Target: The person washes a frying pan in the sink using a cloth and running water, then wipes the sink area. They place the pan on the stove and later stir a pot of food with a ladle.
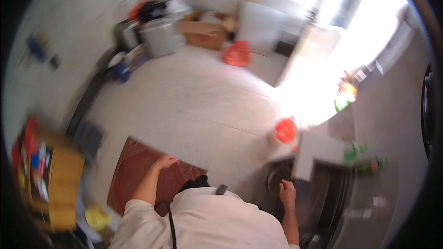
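Note:
My left hand (165,162) hangs over a dark red floor mat (136,173) at the lower left; its fingers look curled, and I see nothing in them. On the other side of my body, my right hand (287,191) is beside the grey counter's corner (304,155), above a round dark object (275,180) on the lower right. Its fingers are curled too, with no object visible in them. Blur hides the finer detail of both hands.
A red-lined bin (285,130) stands on the floor near the counter. A red plastic bag (237,54) and a cardboard box (204,34) are by the far wall. At left is a wooden cabinet (65,183) holding various items. Bright light enters through a doorway (356,17).

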Tool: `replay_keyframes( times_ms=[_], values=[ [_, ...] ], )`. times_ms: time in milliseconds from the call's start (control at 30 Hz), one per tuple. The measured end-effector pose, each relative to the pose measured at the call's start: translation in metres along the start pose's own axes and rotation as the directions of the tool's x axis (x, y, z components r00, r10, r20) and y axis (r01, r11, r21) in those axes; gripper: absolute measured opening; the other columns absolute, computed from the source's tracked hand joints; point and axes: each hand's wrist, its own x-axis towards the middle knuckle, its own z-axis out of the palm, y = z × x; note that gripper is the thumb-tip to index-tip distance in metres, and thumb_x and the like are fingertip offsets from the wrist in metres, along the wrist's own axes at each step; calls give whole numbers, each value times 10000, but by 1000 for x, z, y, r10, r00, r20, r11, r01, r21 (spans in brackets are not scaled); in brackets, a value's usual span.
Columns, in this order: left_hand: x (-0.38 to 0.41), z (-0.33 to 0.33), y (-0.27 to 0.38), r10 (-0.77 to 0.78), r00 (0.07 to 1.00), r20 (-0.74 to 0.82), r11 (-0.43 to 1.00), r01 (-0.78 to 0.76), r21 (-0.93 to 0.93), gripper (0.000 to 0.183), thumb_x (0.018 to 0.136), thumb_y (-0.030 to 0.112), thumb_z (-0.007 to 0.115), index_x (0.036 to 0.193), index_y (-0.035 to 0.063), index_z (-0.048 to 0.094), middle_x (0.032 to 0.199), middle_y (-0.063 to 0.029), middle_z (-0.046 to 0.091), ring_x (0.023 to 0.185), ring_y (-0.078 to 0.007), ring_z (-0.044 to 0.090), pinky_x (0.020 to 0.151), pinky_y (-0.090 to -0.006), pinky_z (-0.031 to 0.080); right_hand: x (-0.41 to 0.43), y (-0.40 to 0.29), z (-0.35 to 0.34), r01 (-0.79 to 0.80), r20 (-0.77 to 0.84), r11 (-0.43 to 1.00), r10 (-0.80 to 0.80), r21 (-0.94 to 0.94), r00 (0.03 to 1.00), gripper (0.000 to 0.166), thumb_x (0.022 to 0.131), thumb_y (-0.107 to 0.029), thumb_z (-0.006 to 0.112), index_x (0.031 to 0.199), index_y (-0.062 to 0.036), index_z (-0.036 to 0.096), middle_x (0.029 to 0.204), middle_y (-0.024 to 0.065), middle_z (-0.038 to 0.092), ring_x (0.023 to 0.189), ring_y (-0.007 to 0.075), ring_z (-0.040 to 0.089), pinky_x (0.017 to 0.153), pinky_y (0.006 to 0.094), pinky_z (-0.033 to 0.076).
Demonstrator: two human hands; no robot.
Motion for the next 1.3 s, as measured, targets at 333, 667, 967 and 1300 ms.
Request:
replay_keyframes(
  times_ms=[333,667,967,1300],
  values=[
    [-220,-62,197,862,506,40,427,-680,-596,314,780,343,627,842,35,642,855,-52,551,797,-178,515,703,-299,411,135,-72,117,427,592,903,-316,-53,742,242,776,-254,533,921,-86,631,903,161,595,836,335,574,726,421,459],
    [-251,-63,268,912,351,-211,275,-907,-318,253,781,297,633,739,49,604,778,-50,537,669,-196,504,587,-326,409,238,-157,195,719,652,675,-622,166,433,229,770,-228,544,910,-70,631,842,131,607,769,308,585,688,405,468],
    [-219,-42,390,970,221,-104,209,-972,-109,218,833,243,563,840,26,584,821,-97,551,724,-261,539,629,-340,416,291,-174,211,837,749,480,-648,263,137,229,767,-265,566,898,-90,635,825,145,605,772,296,590,683,393,483],
    [-192,-29,322,749,502,-433,468,-863,-190,347,815,375,570,880,35,595,872,-85,554,792,-232,540,681,-320,434,299,-183,281,898,776,160,-579,410,-251,310,764,-333,549,944,-93,626,903,122,626,876,293,584,759,374,476]
  ],
)
